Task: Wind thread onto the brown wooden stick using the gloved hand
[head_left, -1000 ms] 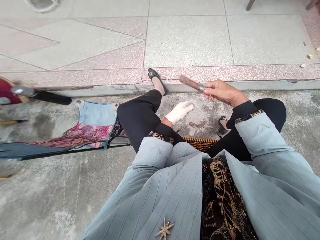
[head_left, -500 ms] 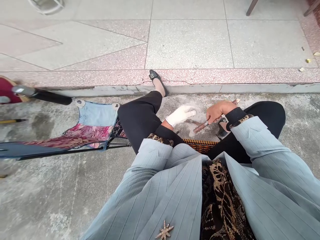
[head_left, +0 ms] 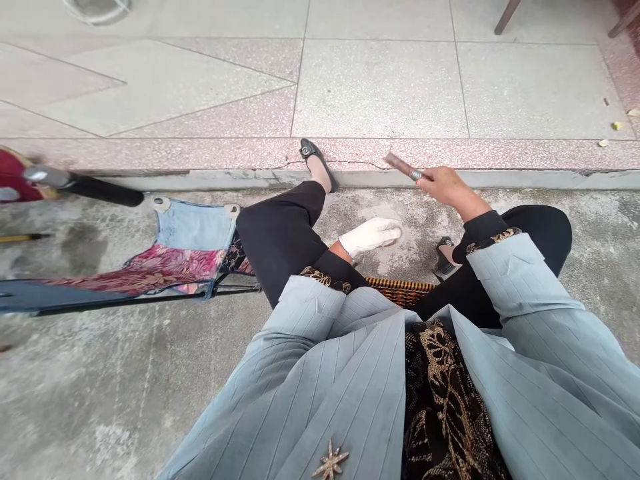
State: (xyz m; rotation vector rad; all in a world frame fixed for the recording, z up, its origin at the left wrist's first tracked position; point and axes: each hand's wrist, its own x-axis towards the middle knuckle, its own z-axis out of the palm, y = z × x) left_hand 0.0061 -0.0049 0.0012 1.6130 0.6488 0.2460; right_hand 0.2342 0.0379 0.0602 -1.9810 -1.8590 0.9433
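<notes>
Right hand (head_left: 443,185) grasping brown tool (head_left: 401,165); gloved left hand (head_left: 371,236): grip unclear; shoe emblem (head_left: 305,151) unreadable.

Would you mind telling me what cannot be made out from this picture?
Head view, throughout:
The gripped end of the brown tool: hidden by the right hand.
Anything under the gloved left hand: hidden by the hand itself.
The rest of the woven item: hidden by the jacket.
The red object: blurred and cut off by the left edge.

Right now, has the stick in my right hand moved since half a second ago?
Yes: the stick in your right hand has moved up the picture; its tip, below the step's pink edge then, now overlaps it.
</notes>
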